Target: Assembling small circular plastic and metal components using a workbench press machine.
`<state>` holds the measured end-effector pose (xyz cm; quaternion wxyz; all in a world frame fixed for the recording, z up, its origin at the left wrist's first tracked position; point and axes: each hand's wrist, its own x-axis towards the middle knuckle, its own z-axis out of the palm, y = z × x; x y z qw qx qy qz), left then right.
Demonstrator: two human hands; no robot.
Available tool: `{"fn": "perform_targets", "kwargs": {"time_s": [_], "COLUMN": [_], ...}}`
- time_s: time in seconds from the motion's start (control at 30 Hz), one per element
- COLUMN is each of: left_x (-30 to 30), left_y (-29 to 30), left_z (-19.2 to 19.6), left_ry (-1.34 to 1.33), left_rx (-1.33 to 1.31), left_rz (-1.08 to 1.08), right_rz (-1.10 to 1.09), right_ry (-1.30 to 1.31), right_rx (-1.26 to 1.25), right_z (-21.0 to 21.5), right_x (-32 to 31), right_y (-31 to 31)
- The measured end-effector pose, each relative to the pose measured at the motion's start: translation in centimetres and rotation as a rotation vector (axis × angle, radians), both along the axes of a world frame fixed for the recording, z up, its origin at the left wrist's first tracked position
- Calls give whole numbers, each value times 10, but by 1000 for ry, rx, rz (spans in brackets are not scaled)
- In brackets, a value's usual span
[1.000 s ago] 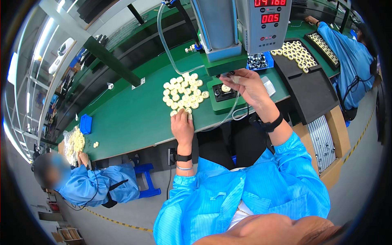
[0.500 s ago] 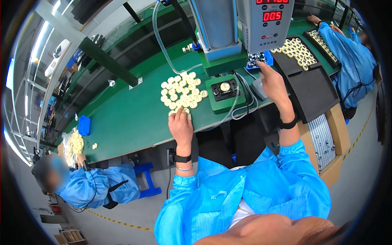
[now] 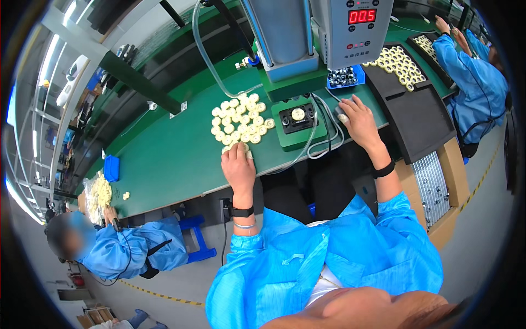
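My left hand is at the near edge of a cluster of cream plastic wheels, its fingers closed over one or two of them. Most of what it grips is hidden under the fingers. My right hand lies palm down, fingers stretched out and slightly apart, over a small grey device that it mostly covers. Between my hands, under the press, a black fixture on a green base has one cream wheel with a toothed face seated in it.
Behind my right hand is a blue tray of small metal parts. A black tray with cream wheels stands to its right. Hoses and cables loop beside the fixture. Co-workers sit left and right; a carton stands below.
My right hand has come back from the blue metal-parts tray and down onto the grey device, its pointing finger now beside the others. My left hand has stayed at the wheels.
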<state>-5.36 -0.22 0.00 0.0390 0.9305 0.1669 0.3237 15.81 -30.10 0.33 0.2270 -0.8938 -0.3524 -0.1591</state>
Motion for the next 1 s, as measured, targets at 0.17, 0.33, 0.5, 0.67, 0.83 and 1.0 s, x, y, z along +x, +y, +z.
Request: {"fn": "perform_targets", "kwargs": {"time_s": [0.17, 0.33, 0.5, 0.67, 0.83, 1.0], "left_x": [1, 0, 0, -2, -3, -4], "left_y": [-1, 0, -1, 0, 0, 0], "left_z": [3, 5, 3, -1, 1, 1], "left_ry": [2, -5, -31, -66, -26, -24], "left_rx": [1, 18, 14, 20, 20, 22], "left_rz": [5, 12, -12, -23, -26, -36], "right_rz": [-5, -28, -78, 134, 279, 240], "right_ry": [-13, -80, -186, 439, 561, 546], "right_rx": [71, 61, 107, 541, 538, 487], "right_z": [0, -3, 12, 59, 101, 102], "right_x": [-3, -9, -15, -26, -28, -26], "right_y": [-1, 1, 6, 41, 86, 98]}}
